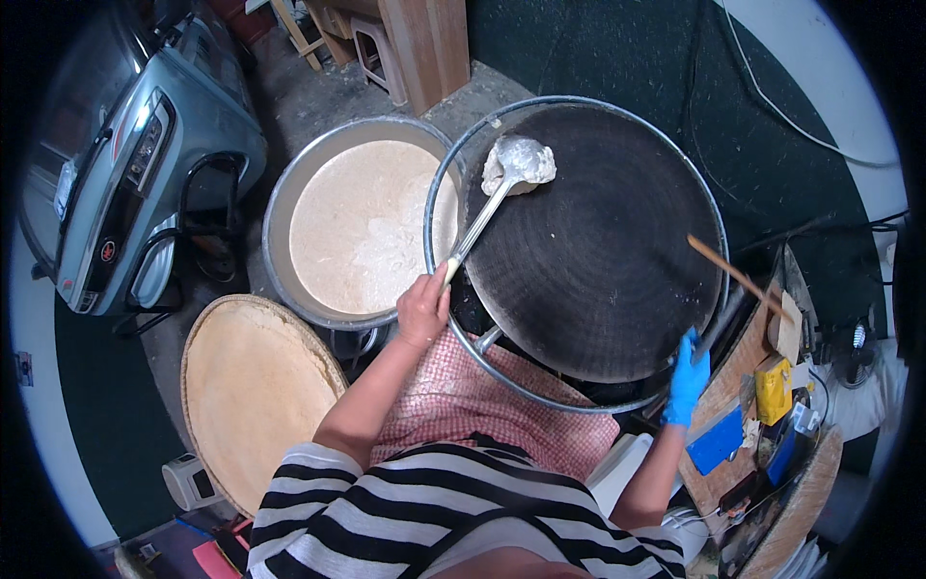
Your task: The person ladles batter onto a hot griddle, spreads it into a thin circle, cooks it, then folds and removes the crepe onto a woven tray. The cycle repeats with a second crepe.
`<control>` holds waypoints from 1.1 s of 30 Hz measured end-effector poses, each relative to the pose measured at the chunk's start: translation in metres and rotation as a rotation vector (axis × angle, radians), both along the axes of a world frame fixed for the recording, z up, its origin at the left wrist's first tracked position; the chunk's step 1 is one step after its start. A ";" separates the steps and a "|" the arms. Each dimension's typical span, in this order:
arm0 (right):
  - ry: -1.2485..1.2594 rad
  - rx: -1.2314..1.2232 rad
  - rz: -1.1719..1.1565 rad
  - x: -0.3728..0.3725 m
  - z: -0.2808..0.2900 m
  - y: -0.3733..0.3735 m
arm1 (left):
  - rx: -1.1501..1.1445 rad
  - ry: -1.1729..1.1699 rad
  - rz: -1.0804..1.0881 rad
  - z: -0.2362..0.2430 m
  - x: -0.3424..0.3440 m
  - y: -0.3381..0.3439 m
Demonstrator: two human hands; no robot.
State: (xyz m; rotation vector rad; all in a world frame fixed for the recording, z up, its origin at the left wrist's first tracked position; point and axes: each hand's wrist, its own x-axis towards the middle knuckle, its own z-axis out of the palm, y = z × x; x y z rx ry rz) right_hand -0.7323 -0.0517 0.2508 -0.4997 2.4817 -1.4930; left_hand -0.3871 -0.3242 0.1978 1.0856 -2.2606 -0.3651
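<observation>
Head view, from your left, shows a pale-blue vehicle (145,183), a broad, round, tan disc (260,386) with a braided rim, then a wide silver metal pot (276,232) of pale beige batter (352,222). Your bare left hand (422,311) is closed around the handle of a long silver metal ladle (491,211) — its bowl at a pale lump (493,175) over the upper left of the round black griddle (608,241). Your blue-gloved right hand (686,386) is at the griddle's lower-right edge, near a slim wooden stick (738,276) — whether it grips anything can't be told.
</observation>
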 end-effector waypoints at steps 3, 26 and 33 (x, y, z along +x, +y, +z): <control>-0.165 -0.108 0.138 0.005 0.021 -0.078 | -0.087 0.119 0.013 0.006 -0.006 -0.015; 0.380 0.833 0.739 0.107 0.049 -0.273 | 1.655 1.379 0.054 -0.043 0.148 -0.001; 0.358 0.820 0.796 0.105 0.068 -0.244 | 1.733 1.161 0.475 -0.103 0.192 0.028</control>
